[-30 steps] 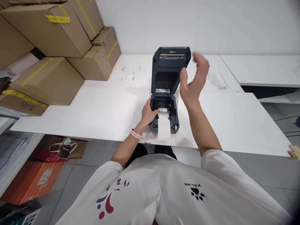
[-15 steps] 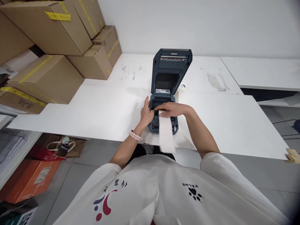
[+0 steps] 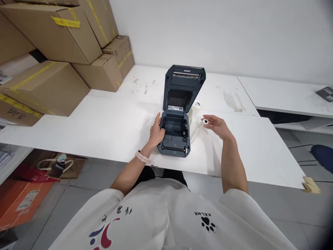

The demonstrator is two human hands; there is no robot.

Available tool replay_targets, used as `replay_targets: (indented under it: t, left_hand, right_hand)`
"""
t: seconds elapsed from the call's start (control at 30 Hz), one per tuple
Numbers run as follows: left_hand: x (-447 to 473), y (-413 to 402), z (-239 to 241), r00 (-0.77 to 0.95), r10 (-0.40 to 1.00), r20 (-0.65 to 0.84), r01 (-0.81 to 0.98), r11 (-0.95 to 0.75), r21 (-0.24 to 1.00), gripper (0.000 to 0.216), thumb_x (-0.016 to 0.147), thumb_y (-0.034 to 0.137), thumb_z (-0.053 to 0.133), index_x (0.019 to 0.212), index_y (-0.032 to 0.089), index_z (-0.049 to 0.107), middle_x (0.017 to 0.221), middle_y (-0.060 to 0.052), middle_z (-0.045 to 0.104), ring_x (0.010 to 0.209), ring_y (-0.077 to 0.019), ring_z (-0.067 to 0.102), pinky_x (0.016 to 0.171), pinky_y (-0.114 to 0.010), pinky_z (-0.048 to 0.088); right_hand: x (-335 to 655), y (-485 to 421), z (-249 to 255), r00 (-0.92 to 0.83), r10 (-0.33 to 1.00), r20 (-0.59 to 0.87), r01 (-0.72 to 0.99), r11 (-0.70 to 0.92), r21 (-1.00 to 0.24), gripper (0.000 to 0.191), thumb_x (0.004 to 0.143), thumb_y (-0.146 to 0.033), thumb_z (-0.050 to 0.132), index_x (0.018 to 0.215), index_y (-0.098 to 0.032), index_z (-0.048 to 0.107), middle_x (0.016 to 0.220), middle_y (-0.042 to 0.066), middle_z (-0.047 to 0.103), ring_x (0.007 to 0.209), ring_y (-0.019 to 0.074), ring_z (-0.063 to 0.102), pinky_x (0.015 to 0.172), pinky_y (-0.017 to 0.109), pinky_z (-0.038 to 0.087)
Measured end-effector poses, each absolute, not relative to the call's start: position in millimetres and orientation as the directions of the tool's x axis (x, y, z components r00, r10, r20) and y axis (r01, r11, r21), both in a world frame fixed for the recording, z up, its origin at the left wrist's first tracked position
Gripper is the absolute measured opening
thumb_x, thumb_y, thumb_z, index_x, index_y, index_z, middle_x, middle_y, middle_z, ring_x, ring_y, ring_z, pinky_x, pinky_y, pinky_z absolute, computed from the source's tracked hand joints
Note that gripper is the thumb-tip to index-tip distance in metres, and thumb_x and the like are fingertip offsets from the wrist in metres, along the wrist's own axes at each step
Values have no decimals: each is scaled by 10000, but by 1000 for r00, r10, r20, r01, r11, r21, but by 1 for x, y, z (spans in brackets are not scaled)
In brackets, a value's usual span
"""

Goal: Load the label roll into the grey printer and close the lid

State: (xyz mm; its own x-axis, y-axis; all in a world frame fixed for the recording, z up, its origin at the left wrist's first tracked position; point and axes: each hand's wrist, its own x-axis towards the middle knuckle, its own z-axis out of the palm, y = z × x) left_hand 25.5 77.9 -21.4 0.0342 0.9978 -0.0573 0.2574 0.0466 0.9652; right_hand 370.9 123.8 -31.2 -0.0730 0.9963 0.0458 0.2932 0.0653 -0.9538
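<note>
A dark grey label printer (image 3: 173, 130) stands on the white table with its lid (image 3: 183, 86) raised and its inner bay bare. My left hand (image 3: 156, 134) grips the left side wall, thumb over the rim and fingers along the outside. To the right of the printer, my right hand (image 3: 218, 127) holds a small white label roll (image 3: 205, 121) by its side, with the end and dark core hole facing me. A pale paper strip (image 3: 198, 133) hangs from the roll toward the table. Behind the printer, another white roll (image 3: 197, 104) is partly hidden.
Cardboard boxes (image 3: 52, 83) with yellow tape are stacked at the left of the white table (image 3: 117, 128). Tape or foam wraps the table's right corner (image 3: 311, 185). An orange box (image 3: 26, 203) lies below on the left. A dark stool seat (image 3: 322, 156) stands right.
My right hand has left the printer bay and moved right, taking the label roll and its paper strip out. My left hand stays at the printer's left side. The view has shifted slightly.
</note>
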Motion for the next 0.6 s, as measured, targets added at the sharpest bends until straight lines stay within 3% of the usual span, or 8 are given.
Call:
replay_targets:
  t: [0.2, 0.33, 0.4, 0.47, 0.53, 0.6]
  left_hand:
    - [25, 80, -28, 12, 999, -38, 254, 34, 967, 941, 795, 65, 530, 1657, 272, 216, 1677, -109, 423, 1575, -289, 373, 1246, -494, 381]
    - [25, 81, -30, -1, 1000, -26, 251, 26, 968, 959, 773, 59, 535, 1655, 273, 224, 1663, -110, 445, 1550, -283, 418, 1247, -493, 376]
    - [26, 82, -31, -4, 1000, -29, 242, 29, 970, 969, 765, 60, 535, 1658, 262, 215, 1664, -118, 442, 1548, -284, 422, 1250, -492, 372]
    - [26, 82, -31, -6, 999, -32, 240, 32, 970, 978, 757, 60, 537, 1659, 254, 213, 1663, -122, 442, 1553, -289, 413, 1253, -493, 367]
    - [27, 82, -31, -10, 1000, -29, 243, 31, 969, 983, 750, 58, 539, 1658, 251, 216, 1657, -121, 452, 1552, -291, 414, 1255, -495, 365]
    - [27, 82, -31, -13, 1000, -24, 247, 26, 969, 982, 746, 59, 543, 1655, 254, 228, 1649, -113, 466, 1549, -291, 420, 1257, -500, 361]
  right_hand:
    - [378, 158, -41, -73, 997, 38, 235, 54, -971, 813, 630, -491, 917, 1359, -258, 641, 1366, 130, 706, 1318, 295, 635, 1157, 536, 461]
    - [366, 202, -35, 18, 1000, 18, 256, 12, -967, 1017, 495, -398, 966, 1426, -274, 575, 1533, 127, 582, 1432, 306, 536, 1213, 517, 406]
    - [353, 223, -35, 43, 999, -27, 261, -37, -965, 1011, 393, -335, 979, 1338, -226, 634, 1424, 136, 661, 1330, 326, 603, 1169, 531, 449]
    - [342, 235, -37, 87, 996, -33, 236, -53, -970, 873, 369, -351, 959, 1180, -180, 685, 1227, 126, 742, 1184, 333, 665, 1087, 553, 511]
    - [336, 236, -36, 135, 991, 5, 181, -20, -983, 727, 466, -499, 885, 1091, -189, 678, 1110, 101, 754, 1120, 319, 682, 1011, 543, 559]
    - [336, 226, -29, 175, 983, 64, 106, 45, -993, 661, 614, -680, 710, 1103, -240, 653, 1128, 80, 738, 1155, 294, 676, 980, 505, 584]
